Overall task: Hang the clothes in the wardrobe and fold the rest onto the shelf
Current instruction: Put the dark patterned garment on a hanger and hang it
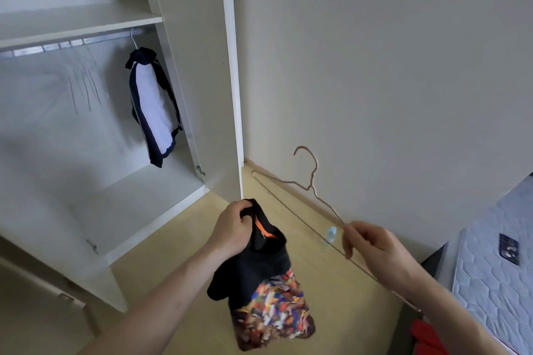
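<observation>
My left hand [233, 225], low in the middle of the frame, is curled tight around the neck of a shirt [264, 277]. My right hand [372, 242], lower right, pinches one thin arm of a wire hanger [310, 184] between thumb and fingers. The two are apart, with the shirt hanging just left of the hanger.

Here is what I think could go wrong. I only hold the shirt by a bunch of cloth at the collar, so the neck hole is squashed shut. If I push the hanger in like that, it may catch and not go through. The hanger is thin and I hold it at one end, so it could twist or slip from my fingers. The shirt could also slide off one side once it is on.

The shirt is black on top, with an orange strip inside the collar. Lower down it has lots of mixed bright colors. It looks soft and floppy and hangs in loose folds.

Farther off, in the upper left, the wardrobe [229, 72] stands open. One dark blue and white jacket [154, 106] already hangs from the rail [69, 45]. The shelf [86, 23] is just above it.
</observation>
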`<move>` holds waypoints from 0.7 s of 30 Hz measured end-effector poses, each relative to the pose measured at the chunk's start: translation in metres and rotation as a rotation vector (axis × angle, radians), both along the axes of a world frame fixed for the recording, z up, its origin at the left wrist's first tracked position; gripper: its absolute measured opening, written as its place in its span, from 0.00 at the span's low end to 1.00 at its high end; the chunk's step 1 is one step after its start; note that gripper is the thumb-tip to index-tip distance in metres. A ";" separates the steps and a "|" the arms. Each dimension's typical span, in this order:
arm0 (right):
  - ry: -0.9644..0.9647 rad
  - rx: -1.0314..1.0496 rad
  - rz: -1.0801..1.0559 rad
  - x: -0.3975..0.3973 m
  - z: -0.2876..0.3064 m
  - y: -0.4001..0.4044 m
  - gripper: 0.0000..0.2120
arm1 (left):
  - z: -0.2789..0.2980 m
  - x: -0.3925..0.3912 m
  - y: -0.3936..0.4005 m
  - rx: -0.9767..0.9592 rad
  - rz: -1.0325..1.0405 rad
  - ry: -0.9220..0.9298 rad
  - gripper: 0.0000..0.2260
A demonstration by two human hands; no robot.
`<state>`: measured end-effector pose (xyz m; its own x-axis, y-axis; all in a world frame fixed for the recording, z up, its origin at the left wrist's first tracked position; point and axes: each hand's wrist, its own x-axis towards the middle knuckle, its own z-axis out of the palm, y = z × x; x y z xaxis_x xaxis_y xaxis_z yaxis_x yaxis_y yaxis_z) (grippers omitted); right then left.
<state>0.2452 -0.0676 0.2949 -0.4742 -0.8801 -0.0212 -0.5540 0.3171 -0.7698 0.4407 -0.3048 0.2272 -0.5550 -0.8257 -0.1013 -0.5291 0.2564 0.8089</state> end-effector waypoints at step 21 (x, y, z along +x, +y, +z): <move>-0.002 0.156 0.109 -0.009 0.019 0.008 0.21 | 0.017 0.009 -0.040 -0.210 -0.178 -0.179 0.26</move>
